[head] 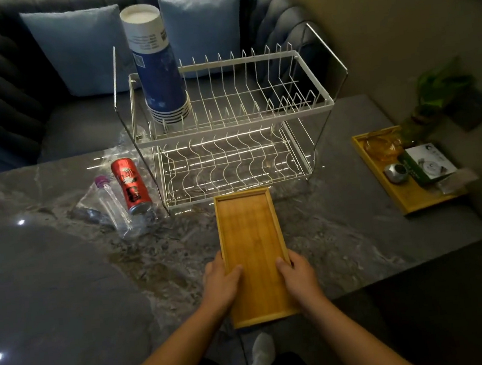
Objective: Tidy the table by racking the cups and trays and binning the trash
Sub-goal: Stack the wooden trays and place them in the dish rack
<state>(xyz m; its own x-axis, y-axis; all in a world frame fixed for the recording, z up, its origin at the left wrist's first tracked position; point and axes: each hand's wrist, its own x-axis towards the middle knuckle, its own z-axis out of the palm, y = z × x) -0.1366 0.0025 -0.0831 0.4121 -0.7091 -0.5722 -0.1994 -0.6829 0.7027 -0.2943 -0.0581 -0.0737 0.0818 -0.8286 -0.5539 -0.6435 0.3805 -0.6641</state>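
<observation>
Hands (221, 279) (298, 274) grip empty tray (252, 240); cups (159, 69) in rack (256, 115).

No legible text on the red can (131, 186) or cup stack (156, 66).

Probably a home lounge: sofa (15, 87), cushions (77, 48).

Yellow-brown tray (252, 240), red can (130, 185), white rack (227, 124), grey marbled table (343, 231).
</observation>
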